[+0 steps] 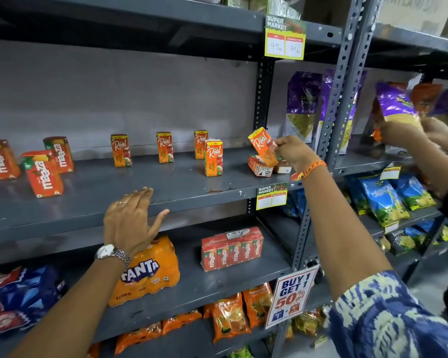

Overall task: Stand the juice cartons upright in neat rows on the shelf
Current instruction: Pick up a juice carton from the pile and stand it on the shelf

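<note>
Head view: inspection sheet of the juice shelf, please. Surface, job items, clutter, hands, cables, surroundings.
Surface: grey metal shelf, mostly bare, scuffed at the front edge.
Job's things: four orange Real apple cartons upright, e.g. front carton; two more lying flat at the right end; three red Maaza cartons at left, leaning.
Clutter: nothing seen.
Hands: left hand open, resting on the shelf edge; right hand holds a tilted Real carton above the flat ones.
Cables: nothing seen.
Surroundings: Fanta pack on the shelf below; another person's hands at far right holding a purple snack bag.
</note>
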`<state>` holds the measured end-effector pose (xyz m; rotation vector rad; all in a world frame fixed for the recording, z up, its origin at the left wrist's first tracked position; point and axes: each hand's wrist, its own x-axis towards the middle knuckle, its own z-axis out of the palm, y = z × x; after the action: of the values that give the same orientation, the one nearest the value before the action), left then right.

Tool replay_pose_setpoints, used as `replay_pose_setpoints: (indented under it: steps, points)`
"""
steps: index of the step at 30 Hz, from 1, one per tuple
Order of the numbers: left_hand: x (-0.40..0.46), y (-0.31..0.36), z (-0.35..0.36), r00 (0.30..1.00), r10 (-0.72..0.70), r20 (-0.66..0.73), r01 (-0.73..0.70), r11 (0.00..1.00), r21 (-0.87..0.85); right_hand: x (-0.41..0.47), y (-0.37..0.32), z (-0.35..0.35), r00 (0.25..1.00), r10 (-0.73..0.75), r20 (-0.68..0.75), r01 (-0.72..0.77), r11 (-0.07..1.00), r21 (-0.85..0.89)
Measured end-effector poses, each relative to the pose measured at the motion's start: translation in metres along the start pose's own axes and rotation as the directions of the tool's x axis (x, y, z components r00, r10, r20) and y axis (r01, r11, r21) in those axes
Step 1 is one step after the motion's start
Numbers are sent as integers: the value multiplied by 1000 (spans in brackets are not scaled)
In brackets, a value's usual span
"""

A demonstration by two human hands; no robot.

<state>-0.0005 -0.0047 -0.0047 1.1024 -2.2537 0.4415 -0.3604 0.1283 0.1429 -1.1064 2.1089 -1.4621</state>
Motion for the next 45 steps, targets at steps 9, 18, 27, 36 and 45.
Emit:
replay_pose_setpoints:
  steps: [9,18,27,36,45]
  points:
    - [-13,-26,-12,998,-61,-17,61,998,3,-15,-13,70,978,-208,20,184,902,391]
    - [-28,-51,-24,993,-116,14,116,993,32,-13,-37,184,941,-313,129,282,935,213]
    - [-26,-40,-24,977,-212,31,213,976,-37,7,-33,232,966,-201,165,199,980,27]
    - [-25,-36,-22,972,-233,19,234,971,-45,12,-31,235,969,-176,174,183,983,-28]
    - [-27,-36,-21,980,-197,6,197,980,-29,-12,-24,207,955,-267,132,270,963,-12]
